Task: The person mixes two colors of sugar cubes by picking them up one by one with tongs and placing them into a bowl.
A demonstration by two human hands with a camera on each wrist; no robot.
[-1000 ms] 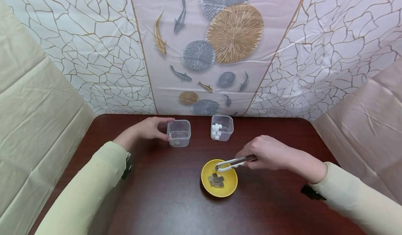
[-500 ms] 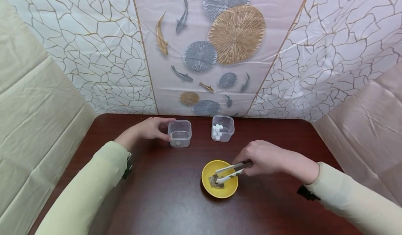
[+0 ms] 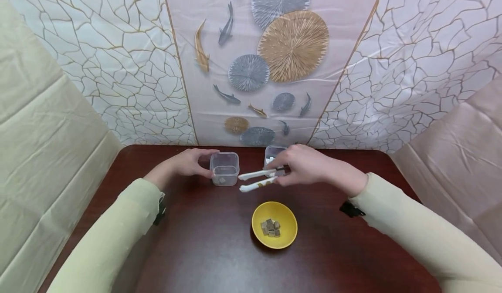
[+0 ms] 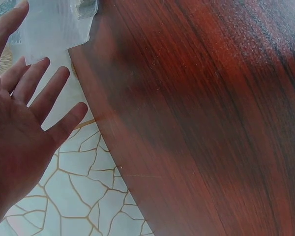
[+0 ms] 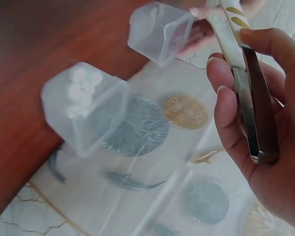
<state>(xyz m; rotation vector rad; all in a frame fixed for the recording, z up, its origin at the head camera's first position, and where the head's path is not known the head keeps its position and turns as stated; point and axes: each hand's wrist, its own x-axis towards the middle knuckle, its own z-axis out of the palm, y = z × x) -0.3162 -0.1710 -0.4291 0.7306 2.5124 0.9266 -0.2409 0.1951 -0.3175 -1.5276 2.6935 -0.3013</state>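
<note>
My right hand (image 3: 303,164) grips a pair of tongs (image 5: 255,93) with white, gold-marked ends. In the head view the tong tips point left, spread apart, just right of the left-hand clear plastic container (image 3: 224,169); I see nothing between them. My left hand (image 3: 190,162) holds that container at its left side, thumb at the front and a finger at the back. One small brownish cube (image 3: 222,180) shows in its bottom. In front stands a yellow bowl (image 3: 288,225) with several brown cubes (image 3: 270,228).
A second clear container (image 5: 83,132) with several small white pieces (image 5: 83,88) stands at the back, partly hidden by my right hand in the head view. The dark wood table (image 3: 188,249) ends at a patterned cloth backdrop (image 3: 211,119).
My right hand lifted the tongs out of the yellow bowl and carried them up and left toward the held container. My left hand and that container stayed in place.
</note>
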